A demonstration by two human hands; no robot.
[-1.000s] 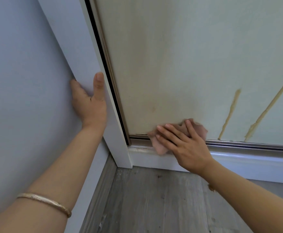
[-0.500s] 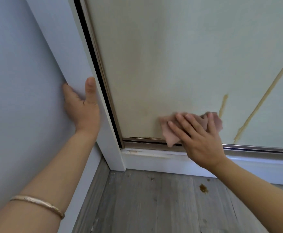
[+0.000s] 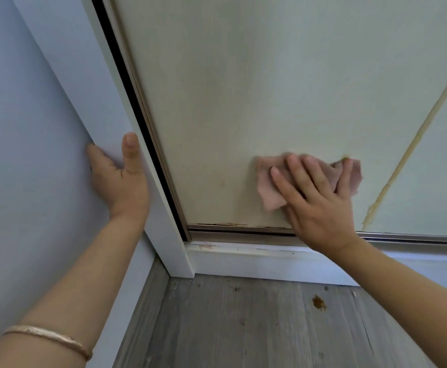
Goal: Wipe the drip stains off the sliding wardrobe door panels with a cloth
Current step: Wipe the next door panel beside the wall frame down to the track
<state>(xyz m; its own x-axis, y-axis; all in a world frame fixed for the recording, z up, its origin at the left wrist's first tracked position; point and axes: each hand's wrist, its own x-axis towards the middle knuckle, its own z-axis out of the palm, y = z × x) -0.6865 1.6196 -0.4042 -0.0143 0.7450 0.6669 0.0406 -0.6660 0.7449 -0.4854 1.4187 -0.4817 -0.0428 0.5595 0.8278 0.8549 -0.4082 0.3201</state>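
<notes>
The pale sliding wardrobe door panel (image 3: 243, 88) fills the upper view. My right hand (image 3: 315, 197) presses a pink cloth (image 3: 268, 192) flat against the panel's lower part with fingers straight and spread. A small brown trace of a short drip stain (image 3: 345, 156) peeks out above the cloth's right end. A long yellowish drip stain (image 3: 413, 144) runs diagonally down the panel to the right of the cloth. My left hand (image 3: 118, 179) braces on the white wardrobe frame (image 3: 102, 83), thumb straight on its front face, fingers on its side by the wall.
Brown residue (image 3: 217, 224) lines the panel's bottom edge above the metal track (image 3: 243, 234). A white skirting (image 3: 256, 261) runs below. A brown drop (image 3: 318, 303) lies on the grey wood floor (image 3: 243, 328). The blue-grey wall (image 3: 17, 128) is on the left.
My right hand has slid the cloth rightward and a little upward across the panel, over the short drip stain, which is now almost hidden. My left hand stays on the frame.
</notes>
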